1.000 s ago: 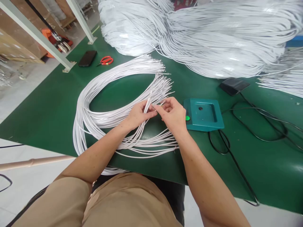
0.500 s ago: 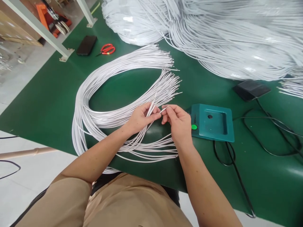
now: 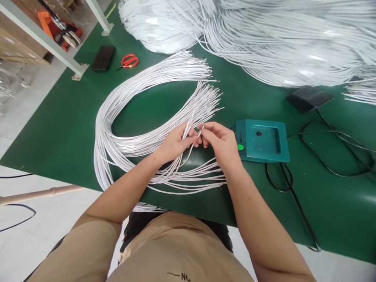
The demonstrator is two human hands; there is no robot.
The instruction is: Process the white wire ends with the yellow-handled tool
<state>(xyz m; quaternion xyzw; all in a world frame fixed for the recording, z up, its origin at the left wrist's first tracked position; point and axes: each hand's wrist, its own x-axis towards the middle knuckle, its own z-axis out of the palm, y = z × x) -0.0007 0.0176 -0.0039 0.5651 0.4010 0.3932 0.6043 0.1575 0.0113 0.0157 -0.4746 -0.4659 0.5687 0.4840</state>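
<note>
Well, our left hand [image 3: 174, 145] has its grip closed around wires [image 3: 187, 130]; whether our right hand [image 3: 222, 143] pinches one tip [image 3: 201, 131], we can't tell. Bundle [image 3: 123, 92] at our hands' ten o'clock, let's steady strands near their ends.

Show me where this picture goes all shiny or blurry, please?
Head view: white glare spots on the big wire pile, whose strands smear together toward the top right; head view: a pale sheen on the green table at the far right; head view: left hand and right hand look fairly clear, but the tips of the wires are too small to see well.
</note>
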